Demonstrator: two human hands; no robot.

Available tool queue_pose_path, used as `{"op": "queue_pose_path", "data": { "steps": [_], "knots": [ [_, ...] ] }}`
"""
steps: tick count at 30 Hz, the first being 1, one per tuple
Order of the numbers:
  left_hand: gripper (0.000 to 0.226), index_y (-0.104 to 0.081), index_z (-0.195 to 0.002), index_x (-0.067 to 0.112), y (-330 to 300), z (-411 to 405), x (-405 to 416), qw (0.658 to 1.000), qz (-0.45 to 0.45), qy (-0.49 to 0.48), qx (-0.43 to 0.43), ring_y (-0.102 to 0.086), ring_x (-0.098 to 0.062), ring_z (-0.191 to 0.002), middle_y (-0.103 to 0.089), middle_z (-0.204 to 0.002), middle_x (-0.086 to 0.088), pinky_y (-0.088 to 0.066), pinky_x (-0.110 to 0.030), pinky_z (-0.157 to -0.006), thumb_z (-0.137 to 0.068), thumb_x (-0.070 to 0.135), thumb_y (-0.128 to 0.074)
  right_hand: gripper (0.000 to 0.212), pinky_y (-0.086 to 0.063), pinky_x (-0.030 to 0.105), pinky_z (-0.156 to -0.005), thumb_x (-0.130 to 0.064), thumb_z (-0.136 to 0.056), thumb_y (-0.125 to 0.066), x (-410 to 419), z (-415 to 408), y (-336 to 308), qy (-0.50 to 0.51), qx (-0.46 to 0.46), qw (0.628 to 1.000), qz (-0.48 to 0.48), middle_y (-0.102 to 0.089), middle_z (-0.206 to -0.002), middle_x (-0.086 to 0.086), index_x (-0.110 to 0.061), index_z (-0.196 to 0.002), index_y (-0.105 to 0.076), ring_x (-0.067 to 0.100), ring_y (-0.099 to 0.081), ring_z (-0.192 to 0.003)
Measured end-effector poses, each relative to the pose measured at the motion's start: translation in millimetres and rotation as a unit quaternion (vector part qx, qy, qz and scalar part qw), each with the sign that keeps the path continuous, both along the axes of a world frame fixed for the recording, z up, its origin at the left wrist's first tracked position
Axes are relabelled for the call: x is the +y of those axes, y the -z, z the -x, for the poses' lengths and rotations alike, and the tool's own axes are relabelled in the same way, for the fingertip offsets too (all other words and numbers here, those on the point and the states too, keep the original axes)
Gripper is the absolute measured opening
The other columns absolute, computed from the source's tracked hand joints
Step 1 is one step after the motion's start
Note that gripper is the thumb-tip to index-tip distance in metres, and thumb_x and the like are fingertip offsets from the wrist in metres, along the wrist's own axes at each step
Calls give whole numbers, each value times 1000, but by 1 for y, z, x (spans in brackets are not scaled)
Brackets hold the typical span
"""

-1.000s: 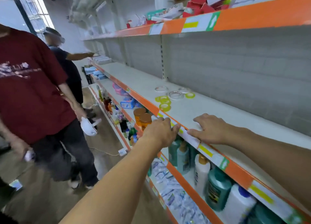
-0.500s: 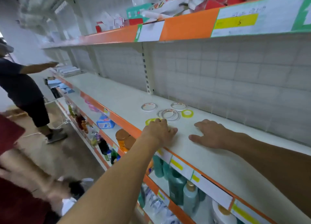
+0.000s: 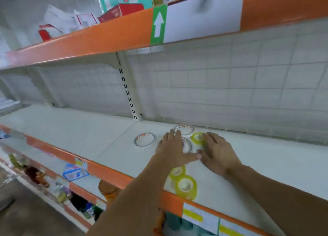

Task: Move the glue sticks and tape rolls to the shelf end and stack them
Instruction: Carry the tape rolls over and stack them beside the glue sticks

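Shop — orange-edged shelving point(image 3: 113, 35), price labels point(image 3: 200, 216).

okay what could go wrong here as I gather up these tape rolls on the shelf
1. The two yellow tape rolls sit by the orange front edge under your left forearm; dragging the arm back could knock them off.
2. The clear thin tape roll lies apart to the left of your left hand; it may get left behind.
3. Your right hand touches the small yellow roll; flat fingers could push it rearward.
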State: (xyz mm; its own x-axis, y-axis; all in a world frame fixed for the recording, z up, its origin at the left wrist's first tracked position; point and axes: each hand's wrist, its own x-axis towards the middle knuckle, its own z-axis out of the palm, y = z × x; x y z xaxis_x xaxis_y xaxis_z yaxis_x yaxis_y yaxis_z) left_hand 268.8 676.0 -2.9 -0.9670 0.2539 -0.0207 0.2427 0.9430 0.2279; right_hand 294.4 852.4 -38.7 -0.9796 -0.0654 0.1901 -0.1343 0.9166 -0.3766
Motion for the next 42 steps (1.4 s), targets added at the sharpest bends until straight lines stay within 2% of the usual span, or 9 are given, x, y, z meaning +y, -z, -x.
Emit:
{"op": "queue_pose_path", "data": {
  "steps": [4, 11, 14, 17, 30, 33, 36, 39, 42],
  "knots": [
    [116, -10, -156, 15, 25, 13, -6, 999, -33, 5, 12, -12, -24, -149, -13, -163, -4, -14, -40, -120, -73, 83, -53, 67, -25, 36, -120, -49, -93, -55, -4, 4, 4, 37, 0, 999, 8, -27, -161, 9, -23, -152, -37, 29, -28, -146],
    [101, -21, -152, 14, 36, 7, -6, 990, -90, 16, 103, -31, -27, -137, -36, -147, -7, -26, -38, -115, -78, 70, -62, 62, -25, 36, -115, -46, -88, -54, -7, 0, 3, 56, 43, 997, -8, -41, -153, 9, -17, -142, -49, 30, -37, -139],
    [103, -23, -151, 14, 33, 6, -2, 988, -84, 20, 126, -34, -28, -134, -38, -144, -8, -28, -37, -112, -74, 67, -67, 59, -37, 38, -105, -44, -83, -41, -7, -4, 1, 51, 76, 996, 7, -56, -132, 7, -13, -130, -57, 32, -52, -119],
    [108, -21, -151, 15, 29, 1, 14, 990, -100, 43, 89, -34, -28, -135, -38, -146, -9, -27, -38, -110, -71, 68, -70, 60, -41, 38, -99, -45, -81, -34, -1, -11, 0, 66, 88, 993, 53, -61, -119, 6, -12, -124, -60, 30, -55, -109],
    [123, -15, -156, 19, 28, -7, 79, 974, -130, 186, -17, -25, -17, -144, -28, -158, 0, -26, -34, -116, -62, 76, -71, 39, -31, 22, -99, -27, -102, -44, 57, -51, 1, 155, 5, 982, 105, -57, -133, 5, -14, -138, -53, 22, -48, -124],
    [92, -26, -153, 18, 25, 1, 69, 954, -177, 241, 23, -25, -14, -145, -30, -157, 3, -21, -30, -118, -82, 69, -55, 52, -27, 21, -106, -40, -100, -45, 59, -56, 0, 163, 10, 980, 116, -52, -141, 3, -14, -145, -46, 20, -43, -131],
    [59, -42, -145, 10, 23, 22, 52, 934, -186, 281, 118, -30, -15, -143, -37, -154, -3, -19, -27, -119, -94, 38, -36, 83, -23, 22, -113, -68, -85, -36, 52, -57, 0, 124, 8, 988, 88, -42, -151, -2, -18, -150, -38, 16, -36, -139],
    [52, -37, -147, 9, 31, 54, 42, 955, -107, 249, 122, -24, -22, -147, -28, -158, -9, -17, -34, -120, -97, 22, -40, 100, -14, 24, -120, -80, -77, -50, 43, -51, 4, 89, -7, 994, 71, -26, -161, -2, -24, -156, -26, 14, -20, -148],
    [61, -23, -154, 14, 37, 66, 44, 975, -51, 206, 57, -12, -24, -150, -13, -163, -9, -15, -43, -120, -101, 35, -42, 111, -12, 30, -123, -86, -71, -53, 39, -44, 10, 63, -18, 998, 6, -21, -163, -6, -27, -158, -17, 11, -15, -150]
  ]
}}
